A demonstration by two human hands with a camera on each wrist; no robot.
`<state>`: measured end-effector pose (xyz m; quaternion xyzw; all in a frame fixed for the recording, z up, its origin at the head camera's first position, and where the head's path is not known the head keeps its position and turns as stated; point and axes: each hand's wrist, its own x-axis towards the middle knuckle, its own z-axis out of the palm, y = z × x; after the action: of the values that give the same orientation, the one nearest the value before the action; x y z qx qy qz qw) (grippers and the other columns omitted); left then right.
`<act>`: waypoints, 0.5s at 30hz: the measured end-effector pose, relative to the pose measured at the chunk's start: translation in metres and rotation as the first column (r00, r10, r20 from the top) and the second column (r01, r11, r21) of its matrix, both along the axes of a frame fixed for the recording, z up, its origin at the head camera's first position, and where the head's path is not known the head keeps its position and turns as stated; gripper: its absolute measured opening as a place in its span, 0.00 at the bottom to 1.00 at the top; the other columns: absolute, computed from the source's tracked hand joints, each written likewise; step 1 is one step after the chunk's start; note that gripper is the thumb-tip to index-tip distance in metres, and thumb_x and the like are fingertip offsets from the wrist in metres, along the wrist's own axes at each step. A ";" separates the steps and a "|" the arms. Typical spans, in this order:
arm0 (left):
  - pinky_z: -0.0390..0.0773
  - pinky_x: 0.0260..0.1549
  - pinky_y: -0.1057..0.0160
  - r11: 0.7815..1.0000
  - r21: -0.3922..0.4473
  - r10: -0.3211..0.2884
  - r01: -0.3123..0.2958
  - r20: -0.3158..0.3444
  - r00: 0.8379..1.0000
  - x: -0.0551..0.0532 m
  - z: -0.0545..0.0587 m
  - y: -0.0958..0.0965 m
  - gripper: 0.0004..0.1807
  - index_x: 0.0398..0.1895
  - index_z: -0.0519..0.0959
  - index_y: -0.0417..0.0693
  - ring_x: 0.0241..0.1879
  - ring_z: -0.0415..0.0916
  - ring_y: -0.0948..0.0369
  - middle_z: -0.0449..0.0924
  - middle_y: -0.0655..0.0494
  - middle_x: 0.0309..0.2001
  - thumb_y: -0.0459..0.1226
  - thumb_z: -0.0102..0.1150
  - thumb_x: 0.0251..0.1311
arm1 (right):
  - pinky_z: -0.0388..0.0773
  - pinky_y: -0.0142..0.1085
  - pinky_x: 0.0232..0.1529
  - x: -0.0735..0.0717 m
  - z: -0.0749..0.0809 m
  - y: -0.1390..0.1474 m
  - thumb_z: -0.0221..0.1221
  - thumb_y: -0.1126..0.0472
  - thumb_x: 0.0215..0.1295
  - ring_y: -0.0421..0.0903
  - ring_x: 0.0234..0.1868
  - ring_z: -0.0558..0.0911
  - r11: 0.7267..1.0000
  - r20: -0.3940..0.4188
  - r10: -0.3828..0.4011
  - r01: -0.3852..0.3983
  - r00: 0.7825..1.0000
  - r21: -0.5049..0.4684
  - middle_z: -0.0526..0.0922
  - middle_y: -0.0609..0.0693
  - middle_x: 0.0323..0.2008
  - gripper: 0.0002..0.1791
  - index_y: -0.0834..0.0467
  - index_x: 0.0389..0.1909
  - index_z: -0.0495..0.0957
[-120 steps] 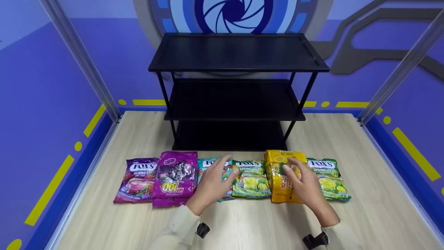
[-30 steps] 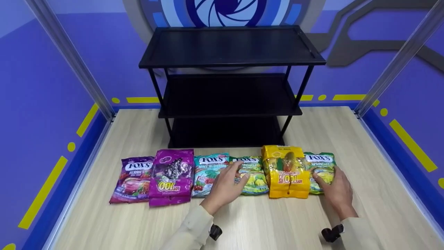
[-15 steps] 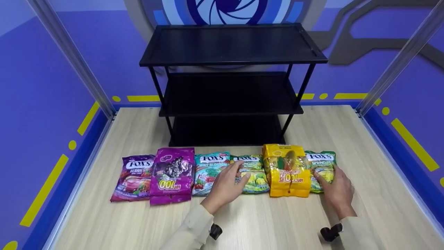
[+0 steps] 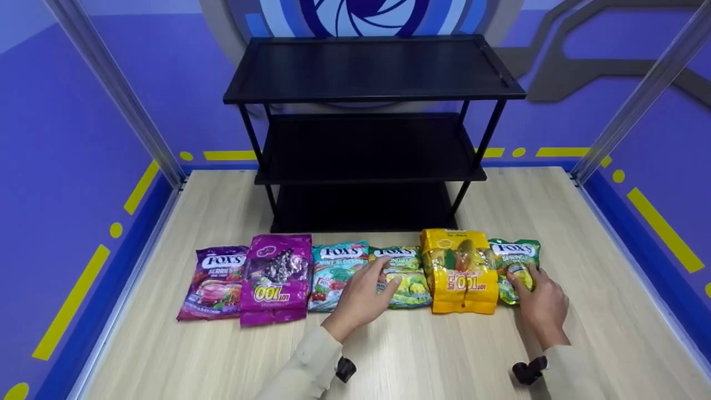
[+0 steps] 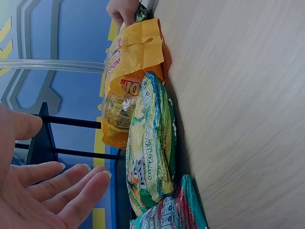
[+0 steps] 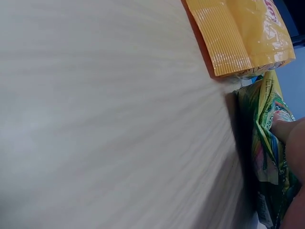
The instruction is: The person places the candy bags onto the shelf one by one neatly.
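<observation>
My right hand (image 4: 541,305) grips the rightmost green Fox's candy bag (image 4: 514,251), thumb on its front and fingers at its right edge. In the right wrist view the thumb presses into that creased green bag (image 6: 267,138). My left hand (image 4: 361,297) hangs with spread fingers over the other green Fox's candy bag (image 4: 412,286); the left wrist view shows its palm bare and apart from the bag. Between the green bags lies a yellow candy bag (image 4: 464,291). To the left lie a teal Fox's bag (image 4: 330,278), a purple candy bag (image 4: 278,278) and a dark-purple Fox's bag (image 4: 216,283).
A black three-tier shelf (image 4: 361,72) stands right behind the row of bags. The wooden tabletop (image 4: 400,355) stretches in front of them. Blue and purple panels (image 4: 72,166) with metal corner posts enclose the table.
Since the oldest frame my right hand has gone from the yellow bag to the rightmost green one, which now looks squeezed narrower. My left hand has shifted right, off the teal bag.
</observation>
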<state>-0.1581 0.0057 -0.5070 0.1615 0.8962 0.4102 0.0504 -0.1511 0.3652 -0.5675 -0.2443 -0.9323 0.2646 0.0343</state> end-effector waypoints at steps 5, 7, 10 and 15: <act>0.78 0.47 0.54 1.000 -0.005 0.006 -0.006 0.005 1.000 0.001 0.001 0.000 0.28 0.68 0.65 0.56 0.50 0.76 0.55 0.77 0.53 0.51 0.54 0.47 0.69 | 0.57 0.61 0.69 0.000 -0.001 0.000 0.48 0.37 0.69 0.68 0.68 0.63 1.000 -0.023 -0.020 0.020 1.000 0.010 0.60 0.66 0.71 0.41 0.56 0.74 0.52; 0.78 0.46 0.55 1.000 -0.006 0.005 -0.005 0.000 1.000 0.000 0.001 0.000 0.27 0.68 0.65 0.56 0.49 0.76 0.55 0.77 0.53 0.51 0.54 0.47 0.69 | 0.58 0.60 0.69 0.001 -0.002 0.001 0.48 0.37 0.69 0.67 0.67 0.64 0.999 -0.034 -0.038 0.039 0.999 0.005 0.62 0.65 0.70 0.41 0.56 0.74 0.53; 0.78 0.45 0.56 1.000 -0.006 0.004 -0.004 -0.006 1.000 0.000 0.001 0.000 0.27 0.68 0.66 0.55 0.48 0.76 0.55 0.77 0.52 0.50 0.54 0.48 0.69 | 0.58 0.60 0.69 0.002 -0.002 0.003 0.48 0.36 0.68 0.66 0.66 0.66 0.998 -0.059 -0.064 0.064 0.996 -0.007 0.64 0.64 0.69 0.40 0.55 0.73 0.55; 0.79 0.44 0.57 1.000 0.002 0.004 -0.004 0.000 1.000 0.001 0.001 0.001 0.28 0.68 0.65 0.54 0.47 0.76 0.58 0.77 0.52 0.49 0.54 0.48 0.69 | 0.57 0.59 0.70 0.005 -0.003 0.007 0.47 0.37 0.69 0.65 0.66 0.67 0.994 -0.110 -0.106 0.102 0.988 -0.039 0.67 0.63 0.68 0.38 0.54 0.72 0.59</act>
<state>-0.1575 0.0068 -0.5057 0.1599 0.8960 0.4113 0.0496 -0.1457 0.3718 -0.5702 -0.2778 -0.9103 0.2913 0.0963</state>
